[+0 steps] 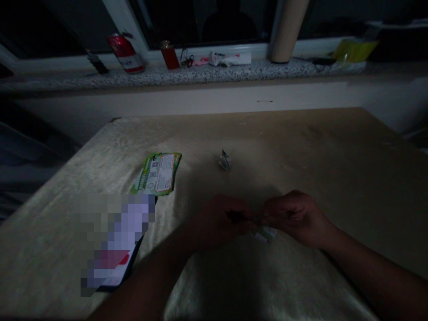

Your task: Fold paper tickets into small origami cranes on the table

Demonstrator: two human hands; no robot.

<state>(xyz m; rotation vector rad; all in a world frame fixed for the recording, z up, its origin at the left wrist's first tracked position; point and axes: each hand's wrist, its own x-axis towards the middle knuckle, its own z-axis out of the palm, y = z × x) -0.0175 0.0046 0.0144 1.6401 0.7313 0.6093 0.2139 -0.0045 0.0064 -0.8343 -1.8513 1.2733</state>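
Note:
Over the front middle of the table, my left hand [224,223] and my right hand [297,218] meet with closed fingertips. Between them they pinch a small piece of green and white printed paper [264,235]. Most of it is hidden behind the fingers, and its exact shape is too dark to make out. Beyond the hands stands a small folded paper piece [224,161] with a pointed top. To the left lies a stack of green printed leaflets [157,174], its sheets slightly fanned.
A lit phone [122,249], partly blurred out, lies beside my left forearm on the cloth-covered table [301,147]. On the speckled windowsill [200,76] stand a red can [125,53], a red bottle [170,55] and a cardboard tube [289,31].

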